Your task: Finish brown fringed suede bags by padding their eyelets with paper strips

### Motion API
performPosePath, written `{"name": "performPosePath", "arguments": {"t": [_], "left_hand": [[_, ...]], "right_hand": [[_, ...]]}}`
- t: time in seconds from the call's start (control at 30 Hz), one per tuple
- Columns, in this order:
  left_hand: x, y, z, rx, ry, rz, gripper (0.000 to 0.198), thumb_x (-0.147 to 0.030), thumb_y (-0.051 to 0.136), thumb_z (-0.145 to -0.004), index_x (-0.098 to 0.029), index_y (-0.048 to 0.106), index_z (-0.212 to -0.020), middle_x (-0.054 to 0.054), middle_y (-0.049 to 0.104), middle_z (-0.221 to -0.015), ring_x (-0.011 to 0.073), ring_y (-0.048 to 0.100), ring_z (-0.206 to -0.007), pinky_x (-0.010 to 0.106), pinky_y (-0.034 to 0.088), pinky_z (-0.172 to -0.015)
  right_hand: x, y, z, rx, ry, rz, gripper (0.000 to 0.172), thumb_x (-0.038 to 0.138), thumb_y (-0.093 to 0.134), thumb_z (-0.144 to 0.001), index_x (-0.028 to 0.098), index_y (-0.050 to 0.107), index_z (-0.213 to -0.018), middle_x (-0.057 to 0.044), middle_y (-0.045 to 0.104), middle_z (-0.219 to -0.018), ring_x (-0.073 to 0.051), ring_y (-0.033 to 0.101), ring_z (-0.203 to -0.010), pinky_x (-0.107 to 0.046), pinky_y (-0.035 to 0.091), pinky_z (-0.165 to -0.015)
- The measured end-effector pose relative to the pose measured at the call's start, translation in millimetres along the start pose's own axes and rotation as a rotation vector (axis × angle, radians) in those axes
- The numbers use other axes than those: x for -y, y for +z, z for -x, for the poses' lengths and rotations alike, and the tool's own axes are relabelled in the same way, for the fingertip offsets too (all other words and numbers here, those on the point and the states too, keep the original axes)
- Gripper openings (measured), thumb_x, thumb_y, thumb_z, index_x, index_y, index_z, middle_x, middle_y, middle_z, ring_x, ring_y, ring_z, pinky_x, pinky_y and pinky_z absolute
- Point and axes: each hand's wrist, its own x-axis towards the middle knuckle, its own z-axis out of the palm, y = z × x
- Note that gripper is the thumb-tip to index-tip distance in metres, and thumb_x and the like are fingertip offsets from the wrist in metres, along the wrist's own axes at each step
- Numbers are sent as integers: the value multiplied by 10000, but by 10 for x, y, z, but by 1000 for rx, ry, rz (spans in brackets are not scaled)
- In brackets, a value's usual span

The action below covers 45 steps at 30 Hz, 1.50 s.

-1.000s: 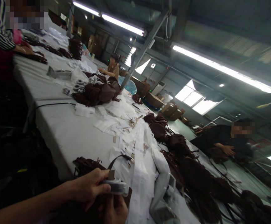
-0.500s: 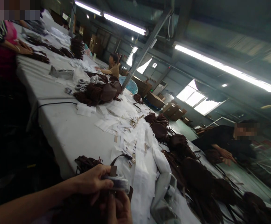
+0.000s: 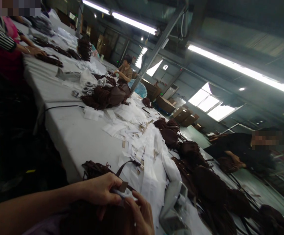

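Gripping a slim grey-white bundle [image 3: 127, 194], topped with a flat brown tab [image 3: 123, 186], in the left hand [image 3: 102, 190], near the white-covered table [image 3: 73, 140]! Touching its end with the bent right hand [image 3: 143, 212], hold unclear.

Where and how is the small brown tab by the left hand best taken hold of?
Probably pinch the small brown tab by its flat upper end, from above: that end juts out past the left hand, while the lower end meets the pale bundle.
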Motion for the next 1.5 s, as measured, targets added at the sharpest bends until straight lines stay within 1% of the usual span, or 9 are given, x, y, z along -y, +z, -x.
{"name": "performPosePath", "arguments": {"t": [0.17, 0.3, 0.4, 0.53, 0.63, 0.77, 1.03, 1.2, 1.5], "left_hand": [[-4, 10, 44, 42, 64, -117, 146, -192, 557, -808, -174, 658, -912, -1, 606, -658, 98, 552, -389, 142, 343, -329], [28, 40, 42, 107, 22, 18, 218, -153, 549, -764, -192, 666, -944, -12, 571, -720, 107, 568, -476, 155, 411, -370], [79, 67, 21, 38, 44, -38, 194, -179, 565, -756, -188, 678, -913, -19, 558, -689, 112, 554, -519, 157, 445, -394], [148, 61, 13, 24, 40, -187, 117, -195, 591, -743, -173, 683, -814, -21, 603, -623, 109, 558, -455, 146, 397, -357], [149, 48, 13, 82, -4, -186, 134, -215, 594, -745, -187, 690, -835, -16, 635, -622, 142, 611, -480, 155, 398, -349], [135, 47, -7, 155, -81, -183, 145, -212, 589, -737, -195, 694, -834, -17, 644, -617, 151, 624, -461, 161, 397, -341], [243, 103, -120, 96, 136, -396, 46, -154, 626, -645, -188, 656, -636, -42, 581, -502, 125, 541, -424, 177, 330, -361], [278, 117, -115, 74, 116, -377, 108, -126, 560, -660, -187, 649, -673, -36, 594, -547, 130, 580, -462, 163, 363, -375], [362, 90, -187, -22, -71, -67, 80, -176, 572, -668, -139, 635, -636, -26, 563, -535, 103, 540, -390, 139, 338, -308]], "right_hand": [[-107, 79, -72, 190, 251, -235, 223, 403, 623, -784, 221, 746, -748, -58, 711, -797, -204, 656, -736, -272, 512, -676], [-173, 49, -39, 244, 416, -233, 272, 438, 654, -736, 183, 720, -667, -25, 665, -620, -174, 601, -610, -237, 456, -566], [-211, 23, -15, 275, 539, -242, 288, 447, 685, -703, 165, 707, -651, -28, 658, -594, -163, 580, -578, -230, 440, -533], [-180, -51, -87, 320, 616, -339, 343, 428, 730, -663, 151, 709, -863, -11, 643, -594, -155, 572, -541, -235, 450, -516], [-65, -165, -243, 489, 547, -312, 443, 368, 685, -728, 150, 657, -1112, -9, 652, -653, -166, 594, -587, -258, 473, -566], [79, -273, -444, 820, 456, -155, 194, 251, 569, -799, 180, 738, -863, -10, 678, -730, -168, 609, -700, -224, 434, -596], [183, -188, -564, 904, 98, 340, 141, 96, 572, -673, 183, 626, -576, 27, 590, -502, -120, 524, -494, -212, 228, -449], [105, -64, -349, 807, -180, 658, 145, 66, 552, -730, 171, 632, -671, -39, 672, -595, -176, 619, -526, -262, 265, -476], [-36, -111, -242, 541, -454, 396, 262, 52, 355, -860, 195, 564, -794, -17, 625, -656, -157, 585, -565, -246, 383, -529]]}}
